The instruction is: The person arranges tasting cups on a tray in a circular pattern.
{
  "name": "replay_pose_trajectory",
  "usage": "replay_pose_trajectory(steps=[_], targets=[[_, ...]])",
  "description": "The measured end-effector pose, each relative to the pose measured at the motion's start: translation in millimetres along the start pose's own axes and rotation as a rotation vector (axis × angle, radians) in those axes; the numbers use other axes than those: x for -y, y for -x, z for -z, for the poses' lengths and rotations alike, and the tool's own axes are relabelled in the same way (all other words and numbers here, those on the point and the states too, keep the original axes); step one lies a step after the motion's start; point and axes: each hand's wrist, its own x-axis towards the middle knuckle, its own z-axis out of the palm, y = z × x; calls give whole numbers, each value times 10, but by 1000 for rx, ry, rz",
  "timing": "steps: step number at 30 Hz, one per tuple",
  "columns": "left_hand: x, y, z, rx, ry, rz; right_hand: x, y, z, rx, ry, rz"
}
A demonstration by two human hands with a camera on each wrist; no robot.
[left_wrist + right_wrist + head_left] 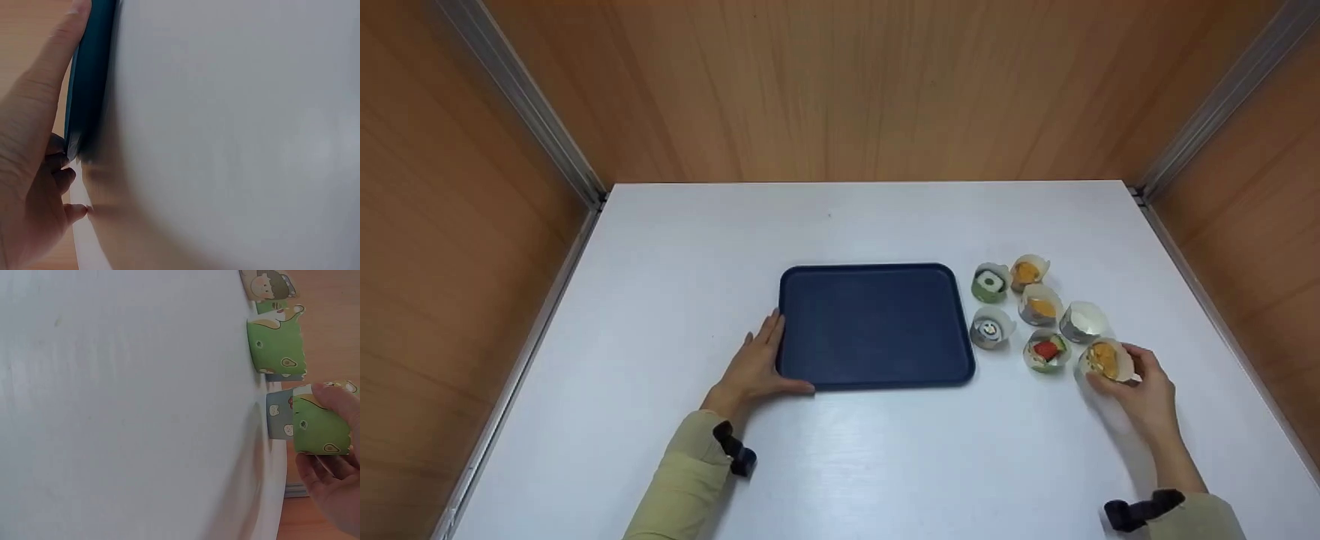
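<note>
A dark blue tray [877,326] lies flat on the white table. My left hand [757,367] rests at its near left corner, fingers straight along the left side and thumb along the front edge. In the left wrist view the thumb presses the tray's side [93,73]. At the far right of the group of cups, my right hand [1144,397] grips a paper baking cup [1102,360] with orange-yellow filling, thumb on one side and fingers on the other. In the right wrist view this cup [320,424] is green with an avocado print, its base raised off the tabletop.
Several similar cups stand right of the tray: one with a strawberry [1045,351], one with a smiley face [988,330], a green one [988,283], a pale one [1085,322] and two orange-filled. Wooden panels [840,90] enclose the table's back and sides.
</note>
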Motion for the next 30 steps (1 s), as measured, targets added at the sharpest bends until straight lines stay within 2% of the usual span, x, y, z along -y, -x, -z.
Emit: replay_pose_trajectory(steps=[8,15,24,30], targets=[[-18,12,-14,-7,6,-2,126,47,30,-17,2,45],[-48,52,-41,-20,-8,33,222,69,-14,-31,-5,71],[-117,134,-92,-77,1,80,381,101,-45,-25,25,187],[-151,171,-124,-103,6,102,464,108,-91,-13,3,239]])
